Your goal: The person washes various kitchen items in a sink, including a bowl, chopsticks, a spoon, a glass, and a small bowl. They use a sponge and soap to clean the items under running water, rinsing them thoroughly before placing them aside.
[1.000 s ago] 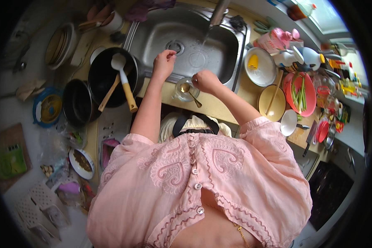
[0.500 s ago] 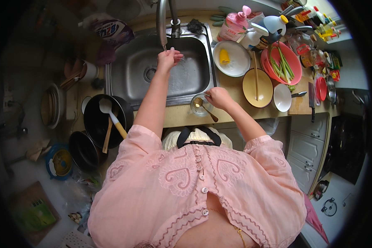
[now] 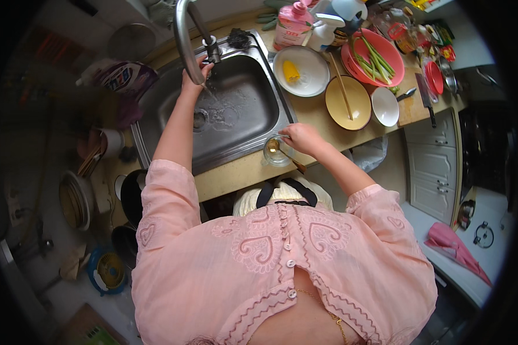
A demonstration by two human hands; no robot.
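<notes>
Left hand (image 3: 194, 77) fingers apparently gripping tap (image 3: 185, 40); right hand (image 3: 300, 138) pinching spoon (image 3: 288, 158), pink bottle (image 3: 292, 24) behind.

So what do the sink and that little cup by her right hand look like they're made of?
Sink: brushed stainless steel by its look, grey with soft reflections. Cup: probably clear glass, since the counter shows through it, though clear plastic is possible.
</notes>
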